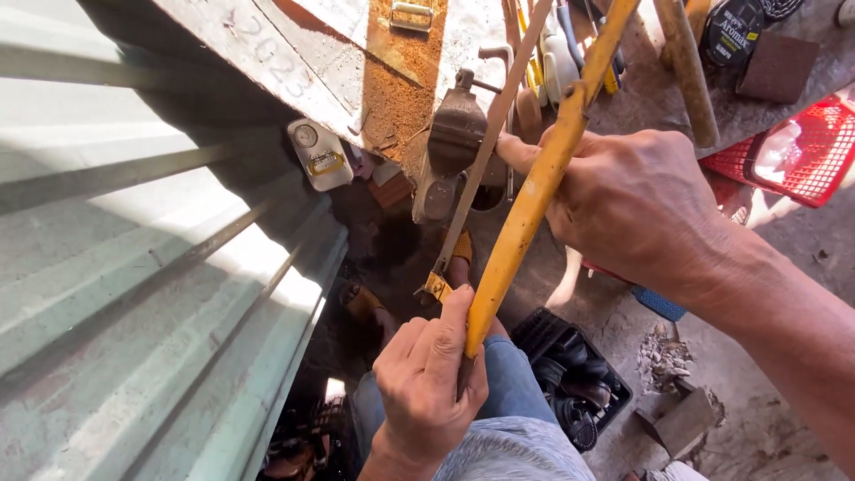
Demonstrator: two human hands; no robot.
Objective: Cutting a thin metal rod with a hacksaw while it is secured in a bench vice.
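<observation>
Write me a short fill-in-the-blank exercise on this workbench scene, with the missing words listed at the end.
1. Both hands hold a hacksaw whose frame is painted ____.
2. The left hand closes around the saw's ____ end.
3. The right hand takes its grip ____ up the frame.
4. Beside the bench, at the right, lies a ____ plastic basket.

Missing words: yellow; lower; higher; red

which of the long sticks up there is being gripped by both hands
The yellow bar: left hand grips its lower end, right hand its middle. The plain wooden handle lies untouched.
</observation>
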